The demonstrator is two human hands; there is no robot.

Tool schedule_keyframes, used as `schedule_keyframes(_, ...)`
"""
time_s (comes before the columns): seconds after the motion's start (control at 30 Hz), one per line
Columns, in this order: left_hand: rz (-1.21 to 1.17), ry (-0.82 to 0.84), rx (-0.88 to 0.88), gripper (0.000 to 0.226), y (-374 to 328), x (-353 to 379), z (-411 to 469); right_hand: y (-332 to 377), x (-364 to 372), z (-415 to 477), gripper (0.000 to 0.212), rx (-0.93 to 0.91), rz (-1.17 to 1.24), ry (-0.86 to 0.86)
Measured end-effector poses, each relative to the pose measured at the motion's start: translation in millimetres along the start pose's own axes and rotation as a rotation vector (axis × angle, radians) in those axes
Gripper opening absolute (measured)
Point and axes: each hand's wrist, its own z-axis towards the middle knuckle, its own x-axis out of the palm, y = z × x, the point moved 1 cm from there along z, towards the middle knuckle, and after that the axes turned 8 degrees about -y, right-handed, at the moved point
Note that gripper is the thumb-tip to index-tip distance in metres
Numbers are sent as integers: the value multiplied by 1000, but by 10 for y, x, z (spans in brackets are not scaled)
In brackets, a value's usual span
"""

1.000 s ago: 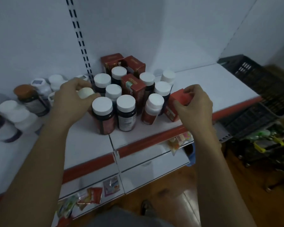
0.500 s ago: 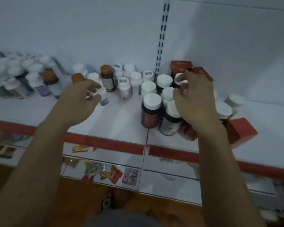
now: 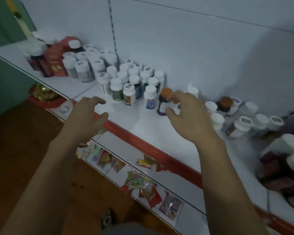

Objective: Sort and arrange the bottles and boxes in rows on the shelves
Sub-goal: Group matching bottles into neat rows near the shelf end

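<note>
An orange-capped dark bottle (image 3: 163, 102) stands on the white shelf (image 3: 143, 129) with a red front edge. My right hand (image 3: 188, 116) is right beside it, fingers spread, forefinger by the cap and thumb at the lower body; no closed grip shows. My left hand (image 3: 87, 116) hovers over the shelf's front edge with loosely curled fingers and holds nothing. A cluster of white-capped bottles (image 3: 131, 82) stands behind and left of the orange-capped one. Red boxes (image 3: 56, 61) and dark bottles stand at the far left.
More white-capped bottles (image 3: 241, 122) and another orange-capped one (image 3: 225, 102) crowd the shelf to the right, with large dark bottles (image 3: 287, 158) at the far right. Sachets (image 3: 143, 184) lie on the lower shelf. A red bowl (image 3: 42, 97) of sweets sits lower left.
The view has swung left along the shelf. My right hand left the red boxes and white-capped group and now sits by the orange-capped bottle. My left hand stays empty.
</note>
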Motion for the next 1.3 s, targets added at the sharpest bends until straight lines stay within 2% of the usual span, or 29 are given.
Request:
schedule_keyframes(0.13,24,18,0,41,791,-315,449,655,761,366,24,-47,33,159)
schedule_keyframes(0.4,53,-20,-87,41,2187,-1127,1129,1637,1907,1115,28,-116,49,289)
schedule_keyframes(0.6,82,-121,-186,42,2931,-1435,1492,2259,2644,1931,23,-195,148,268)
schedule_keyframes(0.87,-21,-124,-161,45,3544,-1493,2337,2780,3468,2782,22,-236,231,278)
schedule_keyframes(1.03,-231,-217,-96,42,3648,-1496,2841,3050,3656,3211,10,-260,238,139)
schedule_keyframes(1.1,-336,-221,-81,39,3669,-1436,2986,3147,3739,3235,16,-259,231,118)
schedule_keyframes(1.23,-475,-146,3,44,3691,-1316,3373,3218,3801,3138,18,-210,473,121)
schedule_keyframes(1.3,-454,-59,93,45,3747,-1254,3563,3174,3820,3117,22,-188,469,88)
